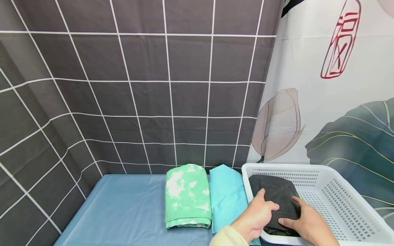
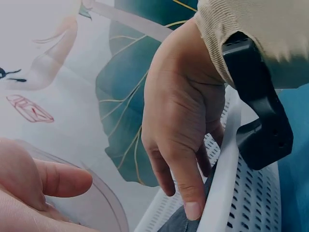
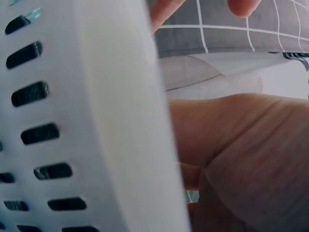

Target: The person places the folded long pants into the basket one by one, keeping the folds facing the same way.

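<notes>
A folded black garment [image 1: 277, 194] with stitched seams lies in the left part of a white plastic basket [image 1: 347, 213]. My left hand [image 1: 257, 213] rests on the garment's left side, its index finger extended along the basket's wall. In the left wrist view the same hand [image 2: 178, 106] points down just inside the rim. My right hand [image 1: 311, 222] touches the garment's right side with thumb and index finger spread. The right wrist view shows part of that hand [image 3: 251, 159] beside the basket's wall [image 3: 63, 111]; its contact with the garment is hidden there.
Left of the basket, a folded turquoise cloth [image 1: 227, 198] and a folded green-and-white cloth [image 1: 188, 196] lie side by side on a blue-covered surface [image 1: 129, 208]. A dark gridded curtain [image 1: 191, 99] and a white printed curtain [image 1: 307, 85] hang behind.
</notes>
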Action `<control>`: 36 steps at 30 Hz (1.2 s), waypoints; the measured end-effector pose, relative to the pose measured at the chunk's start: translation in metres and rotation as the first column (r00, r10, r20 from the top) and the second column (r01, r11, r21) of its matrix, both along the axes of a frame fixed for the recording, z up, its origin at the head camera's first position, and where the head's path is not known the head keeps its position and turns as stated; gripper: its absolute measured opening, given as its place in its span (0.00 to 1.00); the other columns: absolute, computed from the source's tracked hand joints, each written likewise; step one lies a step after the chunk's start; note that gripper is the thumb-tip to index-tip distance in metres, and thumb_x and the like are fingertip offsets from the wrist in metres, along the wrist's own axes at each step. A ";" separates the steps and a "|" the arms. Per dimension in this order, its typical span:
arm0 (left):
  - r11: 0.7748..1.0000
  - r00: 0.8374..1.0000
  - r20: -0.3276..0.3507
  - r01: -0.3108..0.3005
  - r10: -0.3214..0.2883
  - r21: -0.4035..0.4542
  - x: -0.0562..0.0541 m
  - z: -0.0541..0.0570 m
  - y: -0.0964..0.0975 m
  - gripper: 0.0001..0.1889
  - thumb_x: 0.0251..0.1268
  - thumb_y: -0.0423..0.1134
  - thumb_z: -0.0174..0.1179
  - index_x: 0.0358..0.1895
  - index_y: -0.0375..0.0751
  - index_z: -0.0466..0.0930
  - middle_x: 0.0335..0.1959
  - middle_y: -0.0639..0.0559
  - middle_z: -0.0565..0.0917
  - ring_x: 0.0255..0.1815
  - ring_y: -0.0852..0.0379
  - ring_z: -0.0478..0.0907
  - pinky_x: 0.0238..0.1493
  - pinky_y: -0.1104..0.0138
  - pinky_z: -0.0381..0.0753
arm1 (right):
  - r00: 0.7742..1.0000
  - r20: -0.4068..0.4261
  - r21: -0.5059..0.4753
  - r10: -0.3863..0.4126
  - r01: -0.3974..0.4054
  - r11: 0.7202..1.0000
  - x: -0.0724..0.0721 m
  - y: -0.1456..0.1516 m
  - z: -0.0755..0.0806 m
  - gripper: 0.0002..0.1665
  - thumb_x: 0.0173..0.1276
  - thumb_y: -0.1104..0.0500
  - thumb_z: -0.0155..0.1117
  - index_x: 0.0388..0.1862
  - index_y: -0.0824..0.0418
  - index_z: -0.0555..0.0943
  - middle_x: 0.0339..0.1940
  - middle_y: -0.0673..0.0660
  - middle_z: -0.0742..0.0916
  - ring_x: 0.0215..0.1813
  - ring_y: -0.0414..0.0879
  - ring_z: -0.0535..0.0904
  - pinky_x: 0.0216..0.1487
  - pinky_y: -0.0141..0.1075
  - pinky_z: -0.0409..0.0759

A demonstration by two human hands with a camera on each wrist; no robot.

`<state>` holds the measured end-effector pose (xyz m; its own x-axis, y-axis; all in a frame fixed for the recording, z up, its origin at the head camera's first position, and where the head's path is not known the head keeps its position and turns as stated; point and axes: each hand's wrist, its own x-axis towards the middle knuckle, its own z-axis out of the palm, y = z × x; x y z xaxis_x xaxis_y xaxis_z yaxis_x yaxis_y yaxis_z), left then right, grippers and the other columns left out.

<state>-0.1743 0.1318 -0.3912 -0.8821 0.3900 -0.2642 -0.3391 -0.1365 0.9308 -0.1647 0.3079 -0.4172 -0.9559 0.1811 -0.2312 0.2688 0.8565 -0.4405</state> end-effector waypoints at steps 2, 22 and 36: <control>1.000 1.000 -0.006 0.003 -0.003 0.003 0.000 0.001 -0.002 0.34 0.62 0.25 0.53 0.74 0.26 0.58 0.75 0.32 0.59 0.77 0.34 0.52 0.74 0.40 0.51 | 1.000 -0.009 -0.004 -0.012 0.012 1.000 0.001 0.000 0.002 0.68 0.49 0.35 0.80 0.67 0.83 0.61 0.60 0.86 0.71 0.59 0.82 0.69 0.52 0.67 0.74; 0.995 0.984 -0.174 -0.016 0.033 0.093 -0.001 0.012 -0.046 0.36 0.61 0.30 0.58 0.74 0.28 0.60 0.75 0.30 0.60 0.77 0.34 0.53 0.75 0.45 0.54 | 0.949 -0.238 0.020 -0.208 0.219 0.976 0.006 -0.017 0.015 0.53 0.58 0.46 0.76 0.67 0.80 0.62 0.59 0.85 0.70 0.58 0.80 0.68 0.57 0.70 0.69; 0.994 0.968 -0.238 -0.063 0.083 0.090 -0.008 0.013 -0.092 0.38 0.68 0.35 0.57 0.77 0.27 0.52 0.77 0.27 0.53 0.78 0.32 0.49 0.76 0.42 0.49 | 0.906 -0.350 -0.046 -0.237 0.236 0.971 0.007 -0.031 0.019 0.47 0.64 0.48 0.72 0.71 0.74 0.64 0.65 0.82 0.70 0.63 0.78 0.66 0.61 0.69 0.65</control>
<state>-0.1827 0.0397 -0.3785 -0.9427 0.3336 -0.0103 -0.0924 -0.2311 0.9685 -0.1579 0.2769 -0.3987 -0.9045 0.4121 0.1102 0.2916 0.7858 -0.5454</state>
